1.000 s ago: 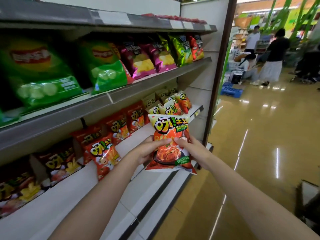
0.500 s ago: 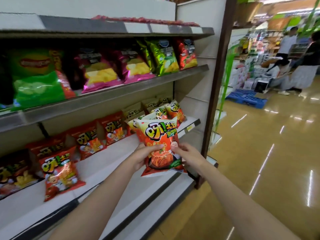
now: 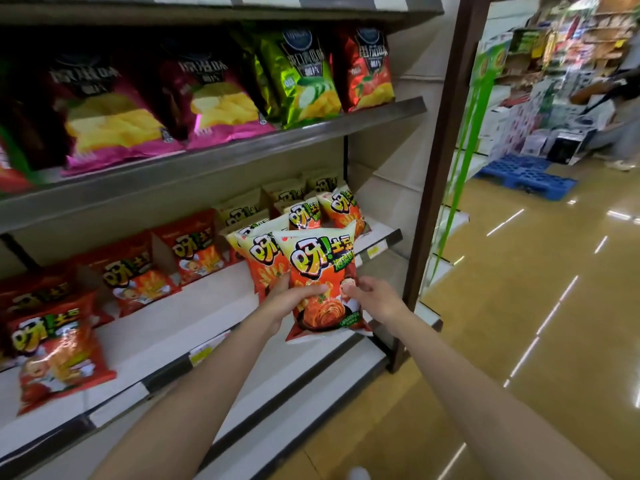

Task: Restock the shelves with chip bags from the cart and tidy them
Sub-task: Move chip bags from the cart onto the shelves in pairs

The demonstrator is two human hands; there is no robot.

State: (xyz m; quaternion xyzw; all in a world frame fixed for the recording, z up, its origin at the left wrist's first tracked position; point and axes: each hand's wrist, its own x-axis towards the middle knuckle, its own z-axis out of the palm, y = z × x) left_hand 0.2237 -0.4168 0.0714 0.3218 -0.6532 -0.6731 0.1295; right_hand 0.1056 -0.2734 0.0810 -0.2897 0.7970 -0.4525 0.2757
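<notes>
Held bag sits before the lower shelf, between both hands, other bags behind

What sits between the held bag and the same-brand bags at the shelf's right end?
Head view: another bag of that brand stands just behind the held bag, before the back row.

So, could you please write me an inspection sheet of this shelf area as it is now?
Surface: white lower shelf, partly bare at the front.
Job's things: held chip bag, upright; matching bags stand behind it; red bags to the left.
Clutter: one red bag stands forward at the shelf edge.
Grippers: left hand and right hand both grip the held bag.
Cables: nothing seen.
Surroundings: upper shelf bags; blue pallet on a glossy floor.
</notes>
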